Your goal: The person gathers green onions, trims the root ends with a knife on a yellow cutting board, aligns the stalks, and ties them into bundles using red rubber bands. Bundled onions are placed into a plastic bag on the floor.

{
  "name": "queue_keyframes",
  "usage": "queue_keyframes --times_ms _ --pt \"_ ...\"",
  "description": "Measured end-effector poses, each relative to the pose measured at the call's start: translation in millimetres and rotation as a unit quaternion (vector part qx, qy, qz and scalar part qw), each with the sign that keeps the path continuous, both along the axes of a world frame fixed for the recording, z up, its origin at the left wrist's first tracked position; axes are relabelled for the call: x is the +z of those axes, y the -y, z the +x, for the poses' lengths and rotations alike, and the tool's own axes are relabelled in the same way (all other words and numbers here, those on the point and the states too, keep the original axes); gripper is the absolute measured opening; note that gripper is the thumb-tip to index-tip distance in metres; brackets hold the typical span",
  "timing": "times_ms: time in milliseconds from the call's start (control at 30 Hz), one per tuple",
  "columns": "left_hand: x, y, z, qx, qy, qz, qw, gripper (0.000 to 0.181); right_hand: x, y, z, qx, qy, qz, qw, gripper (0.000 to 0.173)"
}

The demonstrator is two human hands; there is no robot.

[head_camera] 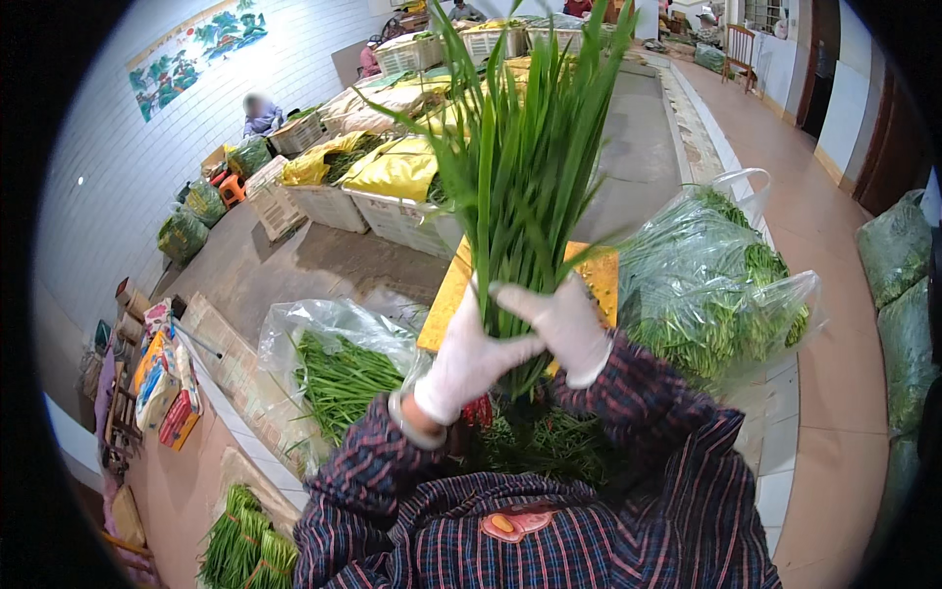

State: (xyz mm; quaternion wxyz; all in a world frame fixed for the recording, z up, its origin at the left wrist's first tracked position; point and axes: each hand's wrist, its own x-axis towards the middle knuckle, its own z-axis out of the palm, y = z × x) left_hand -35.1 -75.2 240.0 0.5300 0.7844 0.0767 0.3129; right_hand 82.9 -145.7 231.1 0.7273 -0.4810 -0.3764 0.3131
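A large bunch of long, flat green leaves [515,169], likely garlic chives, stands upright before me with its tips fanned out. My left hand [467,361], in a white glove, wraps the lower part from the left. From the right, my white-gloved right hand [563,320] grips the same bunch, its thumb across the front. Behind the bunch lies a yellow board [445,313]. Loose green scraps [544,445] are heaped below my wrists. To the left sits an open clear plastic bag [335,313] with cut green stalks [349,383] in it.
A clear bag of greens [706,294] stands close on my right. Tied bundles [246,545] lie at lower left. Ahead are white plastic crates [401,224] under yellow sheets [397,168]. A person [261,118] sits by the wall. Filled bags [905,346] line the right side.
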Motion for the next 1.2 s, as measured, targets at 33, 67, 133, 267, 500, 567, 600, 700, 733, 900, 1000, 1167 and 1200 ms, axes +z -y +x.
queue_keyframes --times_ms 33,67,133,267,500,567,600,700,733,900,1000,1167,1200 --pt "3.7 -14.2 21.6 -0.02 0.008 -0.013 1.0 0.07 14.9 -4.6 15.9 0.003 0.016 -0.005 1.0 0.038" --pt "7.8 -26.0 42.4 -0.02 0.02 -0.005 1.0 0.068 20.5 -15.4 32.9 -0.008 0.017 0.035 0.999 0.037" --pt "11.5 -45.0 86.9 -0.02 0.022 0.038 0.999 0.067 23.1 -27.8 67.6 -0.042 0.022 0.067 0.997 0.038" --pt "-1.9 -70.9 145.7 -0.12 0.019 -0.06 0.991 0.073 0.4 -47.9 123.8 -0.069 0.052 0.031 0.996 0.039" --pt "-88.1 -112.7 211.3 -0.215 0.062 -0.137 0.965 0.067 -60.7 -74.7 165.6 -0.015 -0.006 -0.021 1.0 0.083" --pt "-89.4 -107.0 216.9 -0.178 0.05 -0.052 0.981 0.061 -67.4 -78.2 172.1 -0.056 0.033 -0.027 0.998 0.081" --pt "-79.7 -102.2 214.4 -0.166 0.033 -0.014 0.985 0.059 -61.1 -76.2 174.3 -0.108 0.143 -0.06 0.982 0.069" --pt "-79.0 -108.8 225.6 -0.091 -0.019 0.189 0.978 0.066 -35.1 -81.1 179.8 -0.109 0.237 -0.07 0.963 0.05" --pt "-77.4 -106.7 228.7 -0.049 -0.001 0.226 0.973 0.069 -30.9 -84.2 176.4 -0.141 0.14 -0.055 0.978 0.037" --pt "-19.6 -80.4 215.9 -0.033 0.034 0.295 0.954 0.082 5.7 -67.7 181.9 -0.26 -0.037 -0.013 0.965 0.026" --pt "23.2 -43.7 163.4 0.004 0.135 0.187 0.973 0.056 29.7 -38.1 182.8 -0.301 -0.036 0.059 0.951 0.022" --pt "6.5 35.2 82.0 -0.273 -0.056 -0.43 0.859 0.065 54.7 6.1 100.7 -0.362 0.073 0.135 0.92 0.012" --pt "-21.9 38.4 98.3 -0.368 -0.069 -0.556 0.742 0.072 51.1 22.2 83.2 -0.381 0.076 0.126 0.913 0.012"
